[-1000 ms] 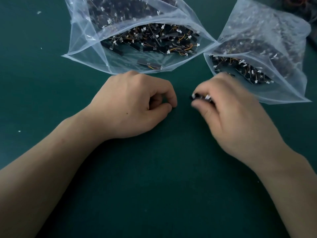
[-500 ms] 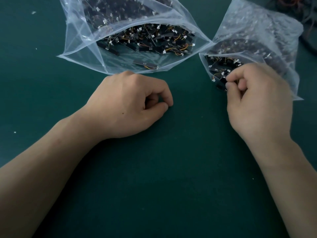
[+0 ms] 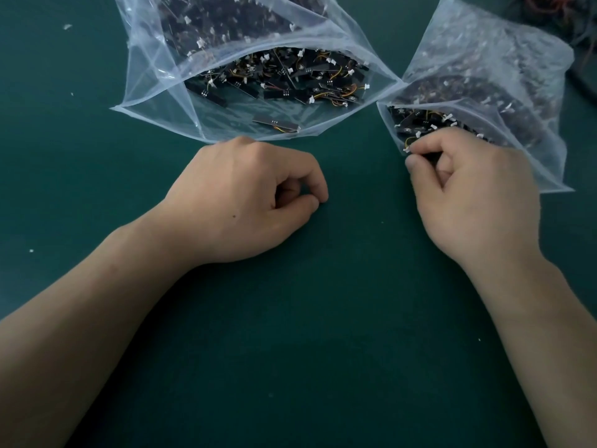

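Pick step: R hand [image 3: 475, 195] pinched a black wired part [image 3: 427, 155] at mouth of R bag [image 3: 517, 76]; L hand [image 3: 245, 202] curled on mat [image 3: 323, 334], contents unclear. Next, prob.: draw part out w/o snagging wires.

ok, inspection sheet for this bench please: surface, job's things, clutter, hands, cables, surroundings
Surface: dark green mat.
Job's things: left bag and right bag, both clear, mouths open toward the person, full of small black parts with white plugs; one black part at the right bag's mouth.
Clutter: white specks on the mat.
Hands: left hand rests on the mat, fingers curled, nothing seen in it; right hand pinches the black part.
Cables: tangle of wires, top right edge.
Surroundings: nothing seen.
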`<action>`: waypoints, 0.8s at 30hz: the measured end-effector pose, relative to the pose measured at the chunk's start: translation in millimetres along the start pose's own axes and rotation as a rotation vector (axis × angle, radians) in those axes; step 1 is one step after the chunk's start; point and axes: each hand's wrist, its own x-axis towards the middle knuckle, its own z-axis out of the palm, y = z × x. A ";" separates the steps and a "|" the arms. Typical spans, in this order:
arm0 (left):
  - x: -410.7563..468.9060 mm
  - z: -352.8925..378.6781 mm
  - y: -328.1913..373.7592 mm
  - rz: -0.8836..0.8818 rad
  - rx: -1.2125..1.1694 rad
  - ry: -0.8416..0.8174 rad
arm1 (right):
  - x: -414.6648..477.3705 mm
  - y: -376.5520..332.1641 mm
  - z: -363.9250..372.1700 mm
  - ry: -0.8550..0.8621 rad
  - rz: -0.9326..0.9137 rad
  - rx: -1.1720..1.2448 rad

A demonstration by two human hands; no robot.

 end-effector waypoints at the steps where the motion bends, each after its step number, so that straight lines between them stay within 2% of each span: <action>1: 0.0 0.0 -0.1 0.000 0.002 0.002 | 1.5 0.3 0.0 0.016 0.014 -0.022; 6: 0.3 -0.1 -0.6 0.003 0.011 0.005 | 5.9 3.5 -2.1 0.062 0.096 -0.058; 10: 0.4 0.0 -0.5 0.004 0.007 0.004 | 6.1 3.7 -2.4 0.069 0.062 -0.067; 16: 0.1 -0.2 -0.5 0.005 0.002 0.009 | 3.0 0.9 0.1 -0.102 0.106 -0.179; 19: 0.1 0.0 -0.6 0.004 0.001 0.015 | 3.0 0.2 -1.8 -0.124 0.112 -0.194; 21: -0.2 0.1 -1.2 0.004 0.003 0.011 | 1.4 4.0 -0.3 -0.112 0.088 -0.155; 24: 0.0 -0.3 -1.1 0.007 -0.004 0.006 | -1.8 3.7 -2.6 -0.006 0.009 -0.010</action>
